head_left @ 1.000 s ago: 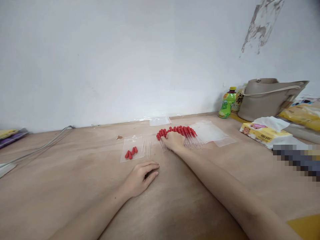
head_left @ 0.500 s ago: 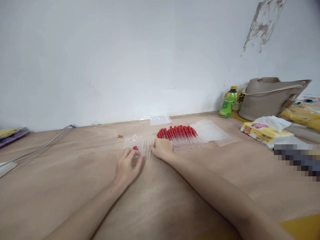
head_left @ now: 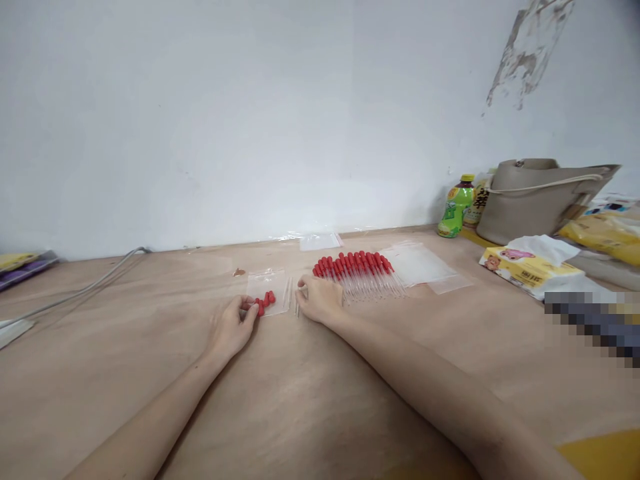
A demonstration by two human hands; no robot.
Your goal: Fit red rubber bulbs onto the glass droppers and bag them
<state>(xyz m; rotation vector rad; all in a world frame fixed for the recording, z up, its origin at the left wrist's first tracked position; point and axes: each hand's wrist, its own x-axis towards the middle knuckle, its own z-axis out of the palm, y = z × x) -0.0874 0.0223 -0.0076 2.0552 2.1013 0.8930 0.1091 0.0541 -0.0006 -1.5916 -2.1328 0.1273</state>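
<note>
My left hand (head_left: 234, 328) is closed in a pinch at a red rubber bulb (head_left: 260, 309). Several more red rubber bulbs (head_left: 271, 297) lie beside its fingertips on a clear zip bag (head_left: 266, 277). Thin glass tubes (head_left: 287, 293) lie side by side between the two hands. My right hand (head_left: 321, 299) is curled over the right end of these tubes, thumb and forefinger closed at one glass tube (head_left: 297, 305), partly hidden. Just behind and to the right of that hand, assembled glass droppers with red bulbs (head_left: 357, 263) lie fanned in a row.
Clear plastic bags (head_left: 423, 263) lie right of the droppers, with another bag (head_left: 320, 241) near the wall. Farther right stand a green bottle (head_left: 456, 207), a grey handbag (head_left: 535, 200) and a tissue pack (head_left: 533, 267). A grey cable (head_left: 95, 287) runs along the left.
My left hand has moved left, away from the glass tubes, uncovering the red bulbs and closing on one. My right hand has shifted slightly left.
</note>
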